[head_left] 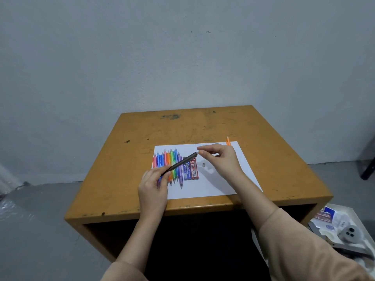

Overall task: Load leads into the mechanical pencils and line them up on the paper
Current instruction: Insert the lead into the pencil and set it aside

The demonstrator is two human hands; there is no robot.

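A scuffed ochre wooden table (182, 126) stands against a grey wall (182, 57) on a grey floor (40, 220). On the white paper (213, 185) near its front edge, coloured mechanical pencils (167, 159) lie in a row at the left, lead cases (190, 169) just beside them. Above these, the left hand (153, 186) grips the near end of a dark mechanical pencil (180, 163), fingers curled round it; the right hand (221, 159) pinches its far tip between thumb and forefinger. A small cap (203, 164) lies on the paper.
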